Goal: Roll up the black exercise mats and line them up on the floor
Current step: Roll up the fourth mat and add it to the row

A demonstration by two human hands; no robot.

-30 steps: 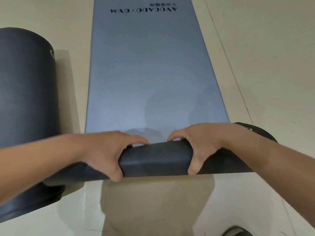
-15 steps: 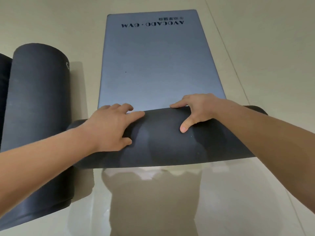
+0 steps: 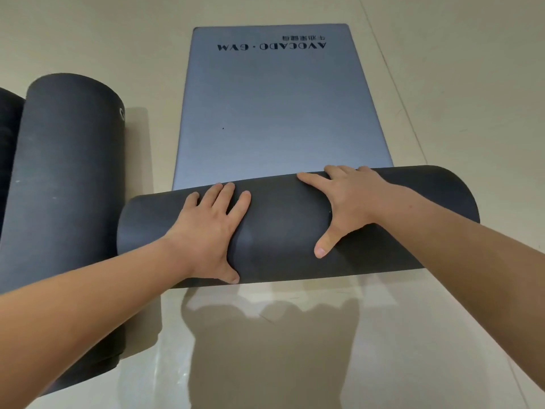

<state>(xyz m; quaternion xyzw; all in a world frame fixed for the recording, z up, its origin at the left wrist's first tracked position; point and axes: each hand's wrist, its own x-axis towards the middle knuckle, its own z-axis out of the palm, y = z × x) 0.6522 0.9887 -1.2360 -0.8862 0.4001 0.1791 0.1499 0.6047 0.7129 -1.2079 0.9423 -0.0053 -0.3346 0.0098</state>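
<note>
Pressing my left hand (image 3: 209,228) and right hand (image 3: 348,202), fingers spread, onto the matte black foam cylinder of the half-rolled mat (image 3: 283,228), I see its smooth grey-blue face lying flat just right of the finished roll (image 3: 67,187).

Far-left roll (image 3: 7,128): only sliver inside frame edge. Finished roll (image 3: 67,202): near end partly behind left forearm (image 3: 88,314). Mat (image 3: 271,113): near stretch of flat part hidden behind own rolled part. Small print (image 3: 303,37) above logo too small to read. Left hand (image 3: 206,231), right hand (image 3: 348,202): palms hidden against mat. Left forearm, right forearm (image 3: 472,261) cut by frame.
</note>
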